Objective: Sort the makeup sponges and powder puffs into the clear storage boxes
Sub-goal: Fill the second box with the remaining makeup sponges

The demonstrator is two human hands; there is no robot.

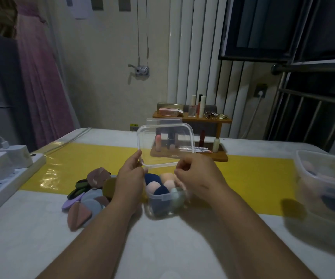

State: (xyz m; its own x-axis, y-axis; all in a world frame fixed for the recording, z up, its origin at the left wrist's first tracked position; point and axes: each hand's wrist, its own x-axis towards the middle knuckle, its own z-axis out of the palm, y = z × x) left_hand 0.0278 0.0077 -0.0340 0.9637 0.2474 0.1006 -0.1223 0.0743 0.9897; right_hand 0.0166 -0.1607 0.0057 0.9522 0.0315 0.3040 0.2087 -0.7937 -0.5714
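A small clear storage box (163, 205) stands mid-table, filled with several pink, peach, navy and pale green makeup sponges (158, 187). Its clear lid (165, 144) is raised upright above the box's far edge. My left hand (129, 178) pinches the lid's lower left corner between thumb and fingers. My right hand (197, 176) is at the lid's lower right edge with curled fingers; whether they grip the lid is unclear. A heap of flat powder puffs (88, 195) in brown, green, grey, lilac and mustard lies just left of the box. A larger clear box (327, 186) holding sponges sits at the right edge.
A white power strip (7, 178) with chargers lies at the left edge. A wooden cosmetics rack (190, 155) with lipsticks and bottles stands behind the box on the yellow runner (253, 174). A window with metal bars is at the right.
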